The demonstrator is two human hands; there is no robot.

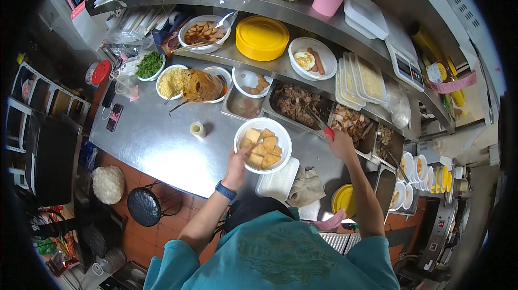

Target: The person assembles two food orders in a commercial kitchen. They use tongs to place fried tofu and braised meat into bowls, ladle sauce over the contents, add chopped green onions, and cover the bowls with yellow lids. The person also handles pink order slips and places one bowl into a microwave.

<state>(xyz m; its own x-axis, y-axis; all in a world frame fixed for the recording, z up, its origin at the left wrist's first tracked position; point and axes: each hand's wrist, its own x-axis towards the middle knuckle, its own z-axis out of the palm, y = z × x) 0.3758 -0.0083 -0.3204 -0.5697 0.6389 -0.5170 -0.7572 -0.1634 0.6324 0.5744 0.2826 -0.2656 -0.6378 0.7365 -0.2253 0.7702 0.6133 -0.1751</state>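
Note:
My left hand (237, 164) holds a white bowl (263, 126) by its near rim. The bowl is filled with yellow fried tofu chunks (261, 148) and hovers above the steel counter (156, 139). My right hand (341, 143) grips red-handled tongs (319, 120). Their tips reach into a steel tray of dark braised meat (294, 102) just beyond the bowl. A blue watch band sits on my left wrist.
More steel trays of chopped meat (353, 122) lie to the right. Bowls of green herbs (149, 65) and yellow bits (171, 81), a stack of yellow lids (261, 38), lidded white boxes (359, 79), a rag (306, 186) and a black stool (144, 207) surround the counter.

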